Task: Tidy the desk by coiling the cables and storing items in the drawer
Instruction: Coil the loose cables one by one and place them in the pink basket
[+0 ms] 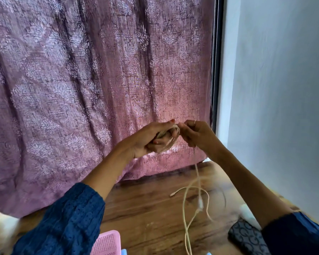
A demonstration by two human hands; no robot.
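Up in front of the pink curtain (pixel 99 89), my left hand (pixel 151 138) is closed around the coil (pixel 170 138) of pale cable, and my right hand (pixel 195 134), touching it, pinches the strand that feeds in. The loose tail (pixel 197 181) drops straight down from my right hand to the wooden surface (pixel 145 208), where it lies in slack loops ending in a small plug (pixel 172 195). So the right hand must feed it. The cable is thin, smooth and limp; the wood is glossy.
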